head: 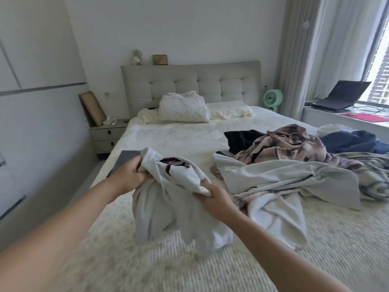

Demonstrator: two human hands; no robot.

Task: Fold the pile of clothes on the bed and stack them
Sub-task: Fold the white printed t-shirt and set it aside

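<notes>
You stand at the foot of a wide bed (pixel 168 135) covered in a cream ribbed spread, looking down along both bare forearms. Your left hand (pixel 129 175) is closed around a bunched upper edge of a white garment (pixel 168 209), and your right hand (pixel 212 197) pinches another gathered fold of the same garment, lower and nearer to you. The two hands sit near each other but apart, with cloth twisted between them. The garment carries a dark maroon print (pixel 174 163) near the top. Its lower part hangs crumpled, and you cannot tell whether its hem touches the spread. You seem to hold it up like this to find its edges and shake it open before folding.

To your right, the pile of clothes (pixel 294 165) lies loose on the bed: a pale grey piece in front, a pink and brown plaid piece behind it, and dark navy pieces further back. Nothing in the pile looks folded, so the task appears to be at an early stage.

Just beyond your left hand a flat dark grey item (pixel 126 161) rests near the bed's left edge; whether it is a folded garment is unclear. The open spread in front of you offers room to lay the white garment flat.
</notes>
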